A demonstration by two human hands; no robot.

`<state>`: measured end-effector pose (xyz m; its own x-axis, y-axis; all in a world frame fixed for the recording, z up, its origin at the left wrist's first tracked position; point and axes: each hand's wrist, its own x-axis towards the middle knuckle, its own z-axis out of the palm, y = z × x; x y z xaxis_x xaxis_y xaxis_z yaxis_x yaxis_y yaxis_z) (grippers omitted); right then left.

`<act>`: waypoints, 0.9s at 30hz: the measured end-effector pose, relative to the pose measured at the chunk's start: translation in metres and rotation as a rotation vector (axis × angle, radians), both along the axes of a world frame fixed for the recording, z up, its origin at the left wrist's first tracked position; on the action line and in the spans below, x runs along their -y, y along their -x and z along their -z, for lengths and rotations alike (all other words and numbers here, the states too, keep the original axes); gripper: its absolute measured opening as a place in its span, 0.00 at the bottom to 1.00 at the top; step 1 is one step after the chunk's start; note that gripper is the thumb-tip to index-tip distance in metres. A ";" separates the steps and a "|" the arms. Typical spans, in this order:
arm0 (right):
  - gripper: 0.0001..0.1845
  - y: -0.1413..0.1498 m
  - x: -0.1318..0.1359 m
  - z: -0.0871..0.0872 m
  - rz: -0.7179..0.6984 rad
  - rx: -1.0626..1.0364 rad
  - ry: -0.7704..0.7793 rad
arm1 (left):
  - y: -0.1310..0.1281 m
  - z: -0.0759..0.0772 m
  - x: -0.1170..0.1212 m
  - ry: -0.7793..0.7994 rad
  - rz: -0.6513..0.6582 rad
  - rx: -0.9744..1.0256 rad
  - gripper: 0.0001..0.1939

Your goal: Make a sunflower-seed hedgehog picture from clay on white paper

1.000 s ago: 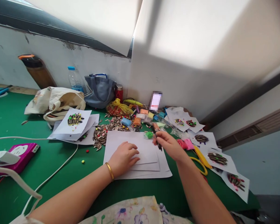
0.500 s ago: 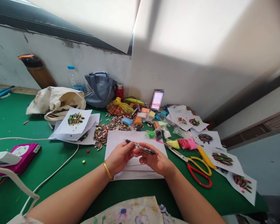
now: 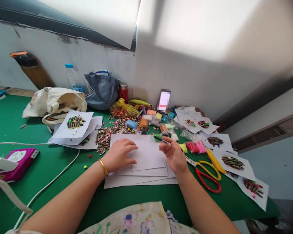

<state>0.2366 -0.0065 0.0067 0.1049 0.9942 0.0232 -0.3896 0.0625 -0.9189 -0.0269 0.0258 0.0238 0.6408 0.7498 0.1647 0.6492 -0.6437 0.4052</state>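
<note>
One pen, one pair of scissors, one phone, two bags, one red flask and one clear bottle can be counted; five seed pictures show on the right. The white sheets number at least three, overlapping in a loose stack, plain and flat, with uneven lower edges, in the middle of the green table, in front of the striped seeds. The pen is slim and dark, tilted over the right part of the sheets. The right hand pinches it between thumb and fingers, though the far fingers look partly hidden. The left hand lies on the sheets' left part, fingers slightly parted, thumb well away from them
</note>
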 end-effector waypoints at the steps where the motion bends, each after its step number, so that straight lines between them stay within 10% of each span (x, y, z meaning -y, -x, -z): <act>1: 0.19 -0.001 0.001 -0.001 -0.033 0.000 0.016 | -0.001 0.001 0.000 -0.002 0.001 -0.039 0.29; 8: 0.05 0.010 0.007 0.009 -0.072 0.321 -0.040 | -0.007 0.010 0.003 0.027 -0.003 -0.140 0.33; 13: 0.13 0.029 0.013 0.004 -0.281 0.485 0.000 | -0.007 0.012 0.003 0.044 -0.016 -0.128 0.33; 27: 0.06 0.055 0.017 0.016 -0.245 0.912 -0.092 | -0.005 0.013 0.002 0.059 0.006 -0.110 0.37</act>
